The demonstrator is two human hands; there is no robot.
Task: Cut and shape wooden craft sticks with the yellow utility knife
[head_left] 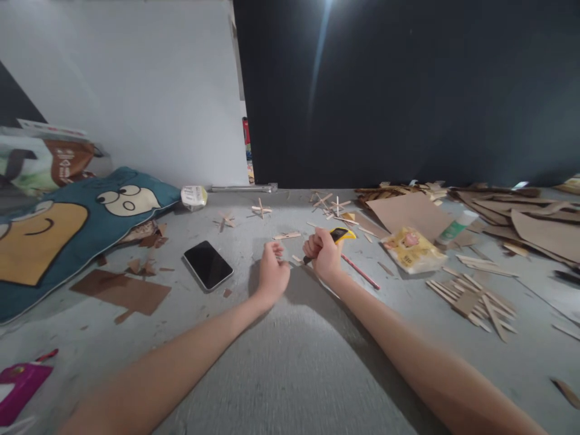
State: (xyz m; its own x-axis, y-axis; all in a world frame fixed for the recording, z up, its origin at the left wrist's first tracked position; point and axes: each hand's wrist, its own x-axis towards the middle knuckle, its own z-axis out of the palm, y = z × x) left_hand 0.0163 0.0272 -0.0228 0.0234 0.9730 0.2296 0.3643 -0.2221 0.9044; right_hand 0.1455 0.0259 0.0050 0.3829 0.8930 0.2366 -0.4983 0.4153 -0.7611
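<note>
My right hand (322,254) is wrapped round a yellow and black utility knife (343,234), its lower end pointing down at the grey surface (281,362). Just left of that end lies a small piece of wooden stick (297,260). My left hand (273,272) rests on its side nearby, fingers curled; whether something is between them is too small to make out. Beyond both hands is a flat wooden stick (287,235). A red pencil (360,271) lies beside my right wrist, partly hidden by it.
A phone (208,265) and brown cardboard (121,291) lie left, near a blue cushion (90,217). On the right are a yellow packet (413,249), a glue stick (457,228) and a pile of wooden sticks (473,302). Small crossed sticks (261,209) stand farther back.
</note>
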